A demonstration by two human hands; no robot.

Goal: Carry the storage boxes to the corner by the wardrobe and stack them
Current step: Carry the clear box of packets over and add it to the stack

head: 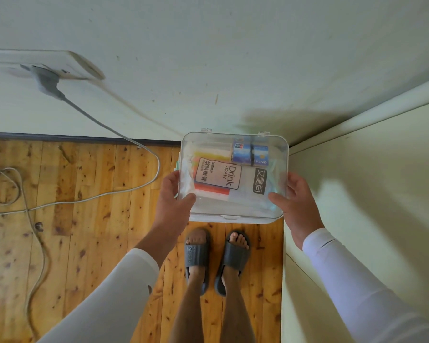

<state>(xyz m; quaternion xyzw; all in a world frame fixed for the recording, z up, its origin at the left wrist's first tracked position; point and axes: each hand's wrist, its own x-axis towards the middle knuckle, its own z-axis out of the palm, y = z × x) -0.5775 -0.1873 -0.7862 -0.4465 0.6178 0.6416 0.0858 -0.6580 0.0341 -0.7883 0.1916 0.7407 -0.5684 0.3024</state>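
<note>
a lived-in room at home

this is a domestic room, likely a bedroom corner. knotty wood plank flooring (89, 219) meets a scuffed pale wall (208, 58) along a dark skirting board (79, 138). a wall socket (67, 64) has a grey plug (47, 82) in it, its cable (97, 194) trailing loosely across the floor. a cream wardrobe (369, 206) fills the right side, and the person wears house slippers (233, 258).

Storage box (235, 206): clear, glossy plastic, smooth lid; printed paper labels and glossy packets visible inside. Floor (84, 219): varnished wood planks, knotty, with a slight sheen. Wall (208, 58): matt paint, scuffed. Wardrobe (369, 194): smooth, matt panel. Cable (92, 117): grey plastic. 2 sandals (196, 256): matt, rubbery. Sleeves (357, 288): smooth white cloth.
</note>
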